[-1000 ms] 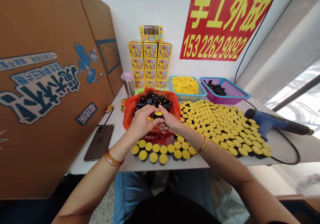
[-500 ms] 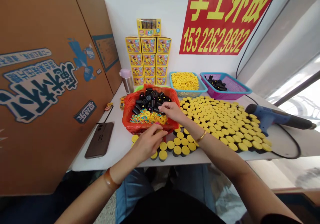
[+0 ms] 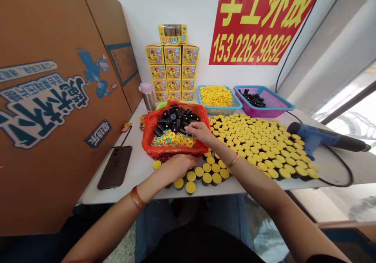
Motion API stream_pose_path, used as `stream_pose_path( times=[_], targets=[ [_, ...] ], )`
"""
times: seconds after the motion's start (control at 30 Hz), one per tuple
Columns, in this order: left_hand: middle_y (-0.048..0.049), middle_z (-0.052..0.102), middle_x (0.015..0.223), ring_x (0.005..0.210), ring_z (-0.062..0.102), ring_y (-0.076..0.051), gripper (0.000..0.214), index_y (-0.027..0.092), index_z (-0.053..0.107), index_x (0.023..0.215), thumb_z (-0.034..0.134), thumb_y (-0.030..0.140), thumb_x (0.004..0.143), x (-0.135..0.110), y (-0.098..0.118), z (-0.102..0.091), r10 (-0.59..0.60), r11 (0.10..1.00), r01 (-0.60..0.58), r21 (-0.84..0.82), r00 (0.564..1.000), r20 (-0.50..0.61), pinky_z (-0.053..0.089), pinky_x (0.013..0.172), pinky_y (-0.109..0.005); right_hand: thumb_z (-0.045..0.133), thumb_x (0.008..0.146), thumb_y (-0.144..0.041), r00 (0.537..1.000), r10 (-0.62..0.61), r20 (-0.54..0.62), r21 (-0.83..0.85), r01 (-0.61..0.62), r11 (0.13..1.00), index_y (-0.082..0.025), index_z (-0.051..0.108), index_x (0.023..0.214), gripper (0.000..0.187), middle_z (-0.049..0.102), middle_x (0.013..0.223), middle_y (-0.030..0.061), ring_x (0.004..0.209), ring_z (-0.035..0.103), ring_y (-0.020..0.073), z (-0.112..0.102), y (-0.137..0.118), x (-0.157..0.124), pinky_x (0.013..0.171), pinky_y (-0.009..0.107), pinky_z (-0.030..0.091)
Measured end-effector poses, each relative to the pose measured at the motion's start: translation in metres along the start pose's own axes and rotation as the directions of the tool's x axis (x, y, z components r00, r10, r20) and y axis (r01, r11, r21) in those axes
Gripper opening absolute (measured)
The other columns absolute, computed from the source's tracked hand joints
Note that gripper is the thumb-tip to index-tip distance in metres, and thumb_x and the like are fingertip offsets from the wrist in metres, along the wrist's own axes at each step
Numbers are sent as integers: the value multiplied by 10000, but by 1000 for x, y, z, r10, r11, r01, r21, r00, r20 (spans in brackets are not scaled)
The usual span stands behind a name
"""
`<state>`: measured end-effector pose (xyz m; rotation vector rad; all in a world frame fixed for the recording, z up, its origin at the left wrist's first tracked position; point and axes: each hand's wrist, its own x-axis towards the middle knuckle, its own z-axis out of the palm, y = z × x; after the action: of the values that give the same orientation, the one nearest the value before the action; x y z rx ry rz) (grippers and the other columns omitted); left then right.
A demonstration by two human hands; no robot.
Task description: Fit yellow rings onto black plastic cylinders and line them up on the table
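My left hand (image 3: 177, 166) rests palm down, fingers curled, among the short rows of black cylinders with yellow caps (image 3: 202, 173) at the table's front edge; what is under it is hidden. My right hand (image 3: 199, 131) reaches into the red basket (image 3: 155, 151), its fingertips pinched among black cylinders (image 3: 173, 120) piled at the back. Small coloured candies (image 3: 169, 139) fill the basket's front. A large field of yellow-capped pieces (image 3: 258, 141) spreads to the right.
A dark phone (image 3: 115, 167) lies at the left. A blue heat gun (image 3: 319, 137) with a cable lies at the right. Behind stand a blue tray of yellow discs (image 3: 217, 96), a purple tray (image 3: 272, 104), stacked yellow boxes (image 3: 173, 73), a flask (image 3: 148, 96) and big cardboard cartons (image 3: 53, 98).
My hands, joined over the basket a second ago, have parted. The left hand came down to the front rows with a capped piece. The right hand reached back into the basket.
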<state>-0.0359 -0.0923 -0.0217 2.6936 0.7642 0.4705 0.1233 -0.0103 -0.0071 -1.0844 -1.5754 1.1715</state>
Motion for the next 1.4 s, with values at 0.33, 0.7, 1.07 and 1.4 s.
stream_pose_path(
  times=[0.33,0.7,1.07,1.4],
  targets=[
    [-94,769,981,930,703,-243,277,171,765,954,521,132,829,0,-78,-86,-365,912,408,44,856,-365,539,899,-388,734,758,-183,940,-84,331,-738,314,597,-153,737,1052,295,674,1086,118,932,620,212,18,2,17,782,281,439],
    [-80,760,895,814,670,-214,237,170,754,928,610,313,807,19,-130,-70,-449,883,450,133,893,-44,482,727,-293,596,787,-68,932,-5,362,-757,297,582,-150,691,683,163,679,707,43,673,570,140,21,16,19,673,243,371],
    [-60,724,963,904,651,-187,279,181,741,962,554,87,779,43,-133,-68,-293,955,295,17,952,-88,495,849,-280,572,835,-163,997,-73,-36,-322,57,945,-208,587,1008,179,583,671,-42,519,572,117,15,10,15,538,230,453],
    [-78,681,960,833,623,-192,289,139,693,980,630,65,708,42,-129,-54,-280,951,286,114,958,-67,500,809,-303,653,713,-76,997,-78,-3,-602,61,796,-172,604,712,107,632,768,37,721,615,162,15,9,13,649,257,460]
  ],
)
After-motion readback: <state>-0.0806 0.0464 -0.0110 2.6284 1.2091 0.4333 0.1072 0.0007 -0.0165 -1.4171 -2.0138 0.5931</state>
